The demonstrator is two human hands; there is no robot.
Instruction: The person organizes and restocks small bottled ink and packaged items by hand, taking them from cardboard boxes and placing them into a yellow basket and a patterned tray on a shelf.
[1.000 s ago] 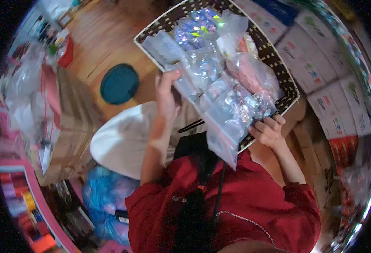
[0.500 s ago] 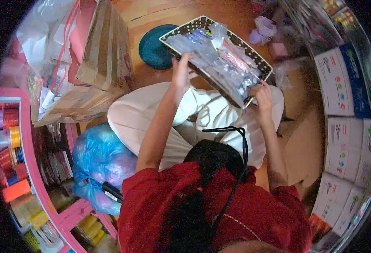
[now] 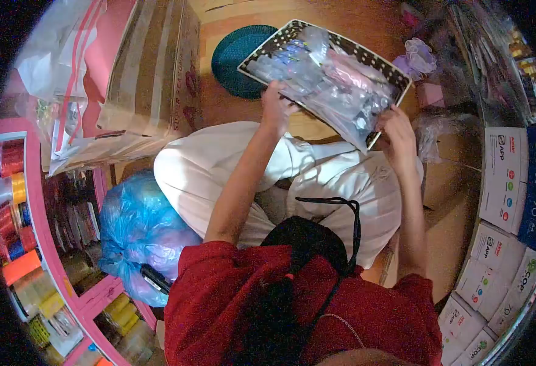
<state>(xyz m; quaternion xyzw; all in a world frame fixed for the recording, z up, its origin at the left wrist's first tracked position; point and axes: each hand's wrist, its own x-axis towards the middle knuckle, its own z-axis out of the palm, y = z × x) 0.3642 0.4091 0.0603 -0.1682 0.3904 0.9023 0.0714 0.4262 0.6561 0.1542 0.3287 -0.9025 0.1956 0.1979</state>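
Observation:
A dark basket with white dots and a pale rim (image 3: 391, 56) is held tilted above the crossed legs. Clear plastic packets (image 3: 341, 79) fill it, some with blue or pink contents, and one hangs over the near rim. My left hand (image 3: 276, 108) grips the near left side, its fingers partly hidden by the rim. At the near right corner my right hand (image 3: 396, 131) has its fingers closed on the rim beside the packets.
Left are a large cardboard box (image 3: 152, 67), a blue plastic bag (image 3: 140, 222) and a pink shelf (image 3: 33, 183) with ribbon rolls. A teal round stool (image 3: 231, 64) stands behind the basket. Paper boxes (image 3: 502, 183) are stacked at right, near a purple-white flower-like item (image 3: 419, 56).
The basket and both hands have shifted slightly right in the view. The surroundings have also shifted as the camera turned. Both hands are still on the basket.

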